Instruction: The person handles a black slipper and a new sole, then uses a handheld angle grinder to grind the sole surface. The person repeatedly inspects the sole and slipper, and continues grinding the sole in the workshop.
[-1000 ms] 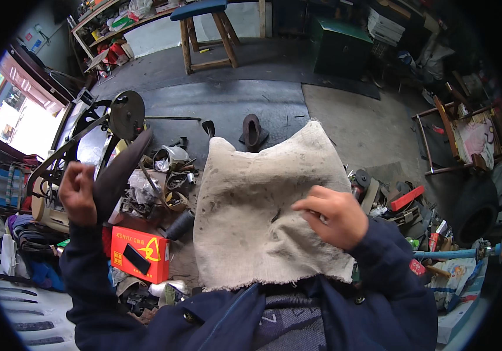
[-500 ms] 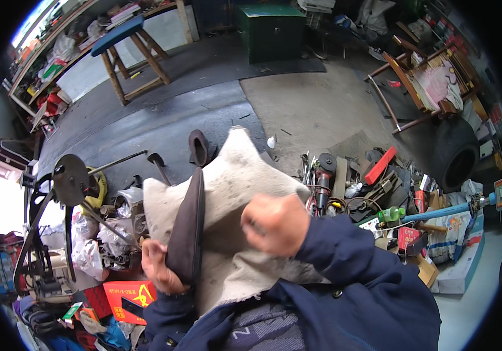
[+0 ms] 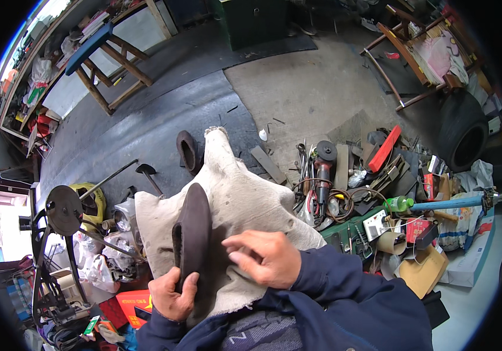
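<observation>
My left hand (image 3: 176, 292) grips the lower end of a dark brown shoe (image 3: 195, 225), held upright and slightly tilted over the stained pale cloth (image 3: 245, 210) on my lap. My right hand (image 3: 260, 257) is just right of the shoe, fingers apart and loosely curled toward it, with nothing visible in them. A similar brown shoe (image 3: 186, 151) stands on the dark floor mat just beyond the cloth. The sole of the held shoe is mostly hidden.
A black cast-iron machine (image 3: 64, 212) stands at left. At right lie piled tools, an angle grinder (image 3: 323, 181), a red bar (image 3: 382, 152), a green bottle (image 3: 398, 205) and a tyre (image 3: 461, 134). Farther off are a blue-topped stool (image 3: 90, 44) and a wooden chair (image 3: 432, 58).
The view has turned rightward. My left hand has brought the shoe from beside the machine over the cloth. My right hand has shifted, its fingers now extended nearer the shoe.
</observation>
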The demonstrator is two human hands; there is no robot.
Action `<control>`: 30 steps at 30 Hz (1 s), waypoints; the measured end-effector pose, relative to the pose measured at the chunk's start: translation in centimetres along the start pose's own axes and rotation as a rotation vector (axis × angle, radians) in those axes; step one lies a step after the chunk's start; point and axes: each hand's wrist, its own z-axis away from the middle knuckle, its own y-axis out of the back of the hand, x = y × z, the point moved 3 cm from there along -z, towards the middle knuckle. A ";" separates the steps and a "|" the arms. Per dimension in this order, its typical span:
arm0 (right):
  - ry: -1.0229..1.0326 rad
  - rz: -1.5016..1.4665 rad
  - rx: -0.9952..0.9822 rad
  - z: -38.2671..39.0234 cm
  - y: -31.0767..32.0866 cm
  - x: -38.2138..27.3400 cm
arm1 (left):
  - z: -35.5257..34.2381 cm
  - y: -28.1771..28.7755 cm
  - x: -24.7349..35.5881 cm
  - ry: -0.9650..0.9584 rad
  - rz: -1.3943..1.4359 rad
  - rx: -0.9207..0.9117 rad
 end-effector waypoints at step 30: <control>-0.686 -1.013 -0.430 -3.1 -5.0 2.0 | -4.4 -4.5 -0.9 0.405 1.632 0.010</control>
